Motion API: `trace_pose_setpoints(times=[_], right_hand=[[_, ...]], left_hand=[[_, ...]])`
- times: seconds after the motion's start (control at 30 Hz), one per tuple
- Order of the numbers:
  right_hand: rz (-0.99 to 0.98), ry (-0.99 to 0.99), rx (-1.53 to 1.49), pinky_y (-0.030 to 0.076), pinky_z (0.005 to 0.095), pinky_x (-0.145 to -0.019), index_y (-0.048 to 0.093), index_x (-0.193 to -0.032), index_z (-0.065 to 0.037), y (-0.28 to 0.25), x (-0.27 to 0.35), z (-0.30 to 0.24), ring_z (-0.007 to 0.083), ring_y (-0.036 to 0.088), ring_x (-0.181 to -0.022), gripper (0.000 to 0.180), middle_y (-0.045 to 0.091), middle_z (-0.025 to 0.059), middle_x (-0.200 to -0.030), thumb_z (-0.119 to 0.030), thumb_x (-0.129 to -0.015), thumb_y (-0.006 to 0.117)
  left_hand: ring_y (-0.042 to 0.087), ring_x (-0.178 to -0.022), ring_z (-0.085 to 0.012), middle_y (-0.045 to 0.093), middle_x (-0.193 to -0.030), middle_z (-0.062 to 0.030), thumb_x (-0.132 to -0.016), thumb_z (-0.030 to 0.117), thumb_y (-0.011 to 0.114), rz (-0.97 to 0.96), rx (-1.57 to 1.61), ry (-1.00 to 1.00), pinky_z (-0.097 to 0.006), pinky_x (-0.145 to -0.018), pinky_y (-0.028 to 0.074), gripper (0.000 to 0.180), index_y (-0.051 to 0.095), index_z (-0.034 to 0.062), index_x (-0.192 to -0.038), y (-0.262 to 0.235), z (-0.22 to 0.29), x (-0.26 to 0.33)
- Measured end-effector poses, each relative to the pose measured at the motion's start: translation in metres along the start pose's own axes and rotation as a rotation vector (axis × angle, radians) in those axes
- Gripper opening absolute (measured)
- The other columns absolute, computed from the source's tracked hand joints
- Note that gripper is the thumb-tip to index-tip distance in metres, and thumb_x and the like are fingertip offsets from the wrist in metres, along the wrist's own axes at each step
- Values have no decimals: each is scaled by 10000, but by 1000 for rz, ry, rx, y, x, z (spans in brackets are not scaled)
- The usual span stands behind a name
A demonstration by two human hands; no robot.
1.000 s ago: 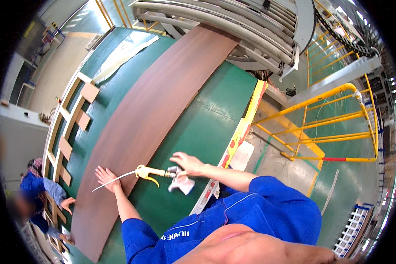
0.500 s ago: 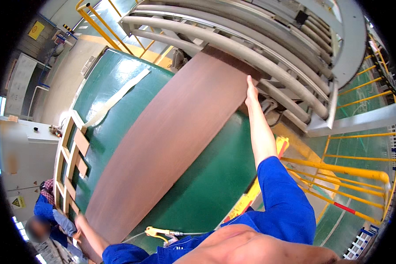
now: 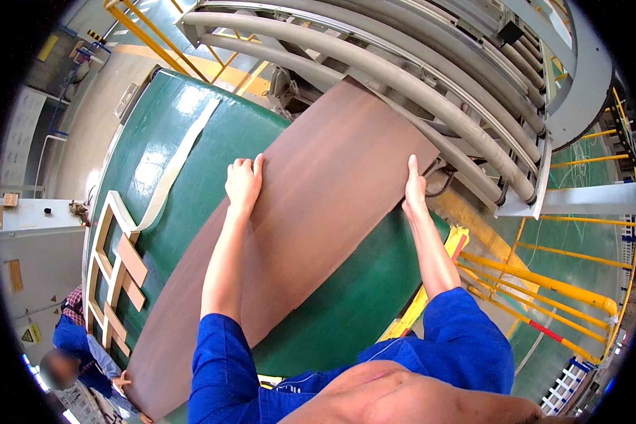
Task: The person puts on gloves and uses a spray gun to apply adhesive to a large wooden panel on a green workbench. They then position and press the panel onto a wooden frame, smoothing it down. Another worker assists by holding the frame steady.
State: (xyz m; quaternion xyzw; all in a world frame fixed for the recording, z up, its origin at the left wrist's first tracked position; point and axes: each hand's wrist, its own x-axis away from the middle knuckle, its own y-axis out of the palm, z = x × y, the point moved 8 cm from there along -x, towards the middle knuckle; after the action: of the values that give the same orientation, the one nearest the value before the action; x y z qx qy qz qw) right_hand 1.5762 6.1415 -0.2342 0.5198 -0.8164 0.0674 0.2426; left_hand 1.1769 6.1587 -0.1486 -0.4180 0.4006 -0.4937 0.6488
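A long brown wood-grain panel lies diagonally over the green conveyor belt. Its far end reaches the grey rollers. On the panel's left edge, my left hand is closed, thumb toward the top face. My right hand grips the opposite edge near the far corner, thumb up and its other fingers mostly hidden underneath. At the lower left, a co-worker's hand is at the panel's other end.
Metal rollers run across the far side. A pale wooden frame with loose slats and a long white strip lie at the belt's left. Yellow railings stand at the right. A grey cabinet is at the far left.
My left hand has moved from the panel's lower-left end up to its left edge near the far end. The panel's far end has shifted right, and my right hand has come nearer with it.
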Motion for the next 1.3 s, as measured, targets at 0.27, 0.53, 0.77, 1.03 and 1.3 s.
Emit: trace_pose_setpoints(times=[0.27,0.53,0.77,1.03,1.3], right_hand=[[18,-3,-7,348,332,-962,391,-1242,77,-25,73,6,224,449,-1130,688,460,143,-1254,-486,-860,492],[-6,149,20,205,339,-1056,249,-1328,69,-45,139,63,234,257,-1283,761,263,159,-1400,-509,-872,443],[-90,208,244,178,344,-1066,269,-1306,98,-38,173,67,231,251,-1287,847,292,171,-1382,-607,-849,374],[-324,150,1057,482,429,-667,608,-782,58,-18,187,8,351,613,-677,632,605,211,-695,-507,-894,348],[-157,-762,1265,391,402,-830,504,-967,-8,-2,148,-66,323,483,-983,202,530,165,-1036,-182,-867,484]], left_hand=[[532,-1012,-383,583,-1008,-258,-870,597,139,-521,90,-328,-434,-880,393,788,646,-5,-906,6,-42,37],[549,-924,-417,589,-876,-287,-889,551,188,-524,16,-284,-453,-848,409,749,648,-33,-795,-20,-68,103],[569,-788,-431,584,-745,-287,-910,482,219,-563,-51,-47,-466,-761,446,705,633,-40,-681,-13,-89,116],[577,-579,-351,571,-585,-185,-902,408,344,-420,-442,347,-411,-566,464,572,588,36,-541,-58,-46,84],[520,-817,-287,563,-850,-96,-794,155,565,-22,-81,186,-390,-700,410,102,567,75,-857,-157,-54,194]])
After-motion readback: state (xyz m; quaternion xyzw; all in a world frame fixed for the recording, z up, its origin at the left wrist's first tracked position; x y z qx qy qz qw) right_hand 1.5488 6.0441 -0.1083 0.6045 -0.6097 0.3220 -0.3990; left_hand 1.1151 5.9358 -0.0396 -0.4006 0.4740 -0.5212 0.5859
